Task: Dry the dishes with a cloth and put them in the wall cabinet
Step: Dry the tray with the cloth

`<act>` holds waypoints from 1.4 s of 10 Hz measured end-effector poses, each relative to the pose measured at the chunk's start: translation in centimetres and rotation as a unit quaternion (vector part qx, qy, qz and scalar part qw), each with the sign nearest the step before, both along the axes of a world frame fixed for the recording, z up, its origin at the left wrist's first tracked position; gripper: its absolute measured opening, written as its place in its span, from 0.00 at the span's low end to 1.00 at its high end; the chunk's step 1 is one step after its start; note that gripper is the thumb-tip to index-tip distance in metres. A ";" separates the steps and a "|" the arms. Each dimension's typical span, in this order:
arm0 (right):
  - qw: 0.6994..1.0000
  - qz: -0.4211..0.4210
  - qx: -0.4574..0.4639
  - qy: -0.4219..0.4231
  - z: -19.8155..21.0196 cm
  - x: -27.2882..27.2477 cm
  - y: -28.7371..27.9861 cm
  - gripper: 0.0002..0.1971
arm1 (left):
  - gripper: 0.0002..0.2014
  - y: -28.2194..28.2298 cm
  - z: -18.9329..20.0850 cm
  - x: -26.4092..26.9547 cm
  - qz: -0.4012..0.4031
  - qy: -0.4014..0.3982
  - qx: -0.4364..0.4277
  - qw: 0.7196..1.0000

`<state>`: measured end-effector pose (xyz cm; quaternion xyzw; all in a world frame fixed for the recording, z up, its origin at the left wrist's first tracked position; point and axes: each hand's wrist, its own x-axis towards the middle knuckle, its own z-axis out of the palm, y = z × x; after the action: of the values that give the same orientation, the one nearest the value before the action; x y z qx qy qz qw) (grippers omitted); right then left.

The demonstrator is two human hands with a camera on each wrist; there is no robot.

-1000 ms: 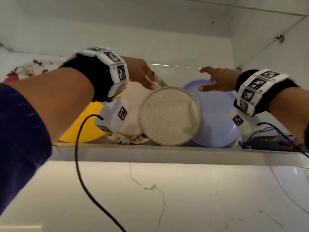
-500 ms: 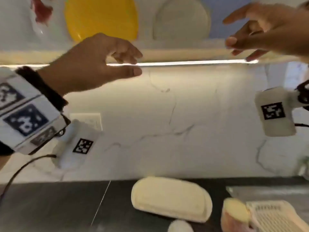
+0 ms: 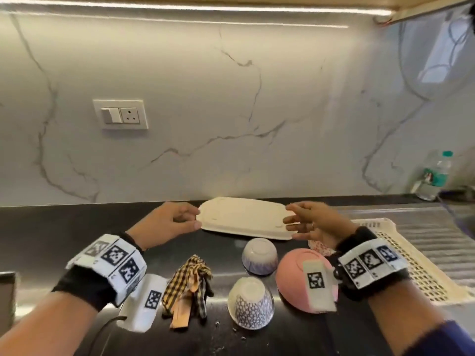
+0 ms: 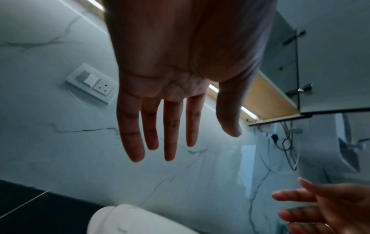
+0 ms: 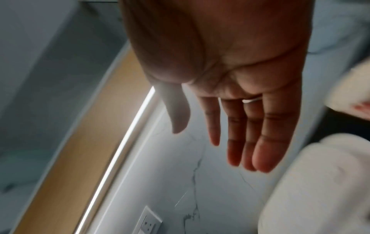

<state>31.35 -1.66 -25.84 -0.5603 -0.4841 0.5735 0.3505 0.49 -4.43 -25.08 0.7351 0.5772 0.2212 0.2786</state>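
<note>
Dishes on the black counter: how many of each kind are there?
Patterned cups, upside down: 2
Pink bowl, upside down: 1
Cream rectangular tray: 1
Small red-patterned dish, mostly hidden: 1
Total: 5

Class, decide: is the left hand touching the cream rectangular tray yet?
Apart. The left wrist view shows the left hand with straight fingers against bare wall, well clear of the cream tray below.

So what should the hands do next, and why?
Probably close both hands on the ends of the cream rectangular tray and lift it. The left hand and right hand are open at either end, holding nothing, and the checked cloth for drying lies nearby on the black counter.
</note>
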 end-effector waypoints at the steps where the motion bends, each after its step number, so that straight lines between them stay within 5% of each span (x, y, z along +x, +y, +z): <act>1: 0.973 -0.097 -0.092 0.190 -3.6 -0.2 2.0 0.24 | 0.18 1.7 -2.2 -1.1 -0.005 0.065 -0.062 0.996; 3: 0.921 -0.236 -0.139 0.276 -7.7 -2.2 6.3 0.35 | 0.24 7.7 -4.7 -2.2 -0.022 0.204 -0.108 0.973; 4: 0.908 -0.315 -0.156 0.230 -7.9 -3.4 7.5 0.32 | 0.25 10.4 -6.4 -2.7 -0.033 0.222 -0.128 0.966; 5: 0.924 -0.349 -0.137 0.081 -9.5 -3.6 9.3 0.34 | 0.27 12.7 -8.1 -3.2 -0.041 0.215 -0.140 0.966; 7: 0.917 -0.388 -0.094 0.005 -9.9 -5.6 10.2 0.39 | 0.30 15.9 -10.6 -3.3 -0.070 0.220 -0.126 0.965; 8: 0.933 -0.355 -0.053 0.011 -9.2 -7.0 8.9 0.34 | 0.30 16.8 -11.4 -3.2 -0.085 0.213 -0.131 0.965; 9: 0.905 -0.354 -0.136 0.194 -11.9 -6.1 11.8 0.29 | 0.30 17.3 -12.0 -3.2 -0.095 0.199 -0.130 0.967; 10: 0.835 -0.368 -0.153 0.378 -13.2 -5.7 13.8 0.23 | 0.30 17.6 -12.3 -3.4 -0.095 0.177 -0.117 0.973; 11: 0.831 -0.359 -0.115 0.408 -12.2 -6.6 14.8 0.20 | 0.30 17.6 -12.2 -3.6 -0.094 0.153 -0.096 0.979; 13: 0.905 -0.321 0.032 0.277 -6.2 -7.9 13.4 0.21 | 0.27 15.9 -9.9 -5.4 -0.047 0.054 -0.031 0.997; 14: 0.927 -0.259 0.160 0.220 -0.9 -8.6 10.5 0.17 | 0.23 14.0 -7.6 -5.8 -0.002 -0.067 0.006 0.998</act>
<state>22.80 8.88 -26.72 -0.4622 -0.3182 0.4869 0.6693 -5.30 9.57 -32.70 0.7211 0.5546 0.2728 0.3131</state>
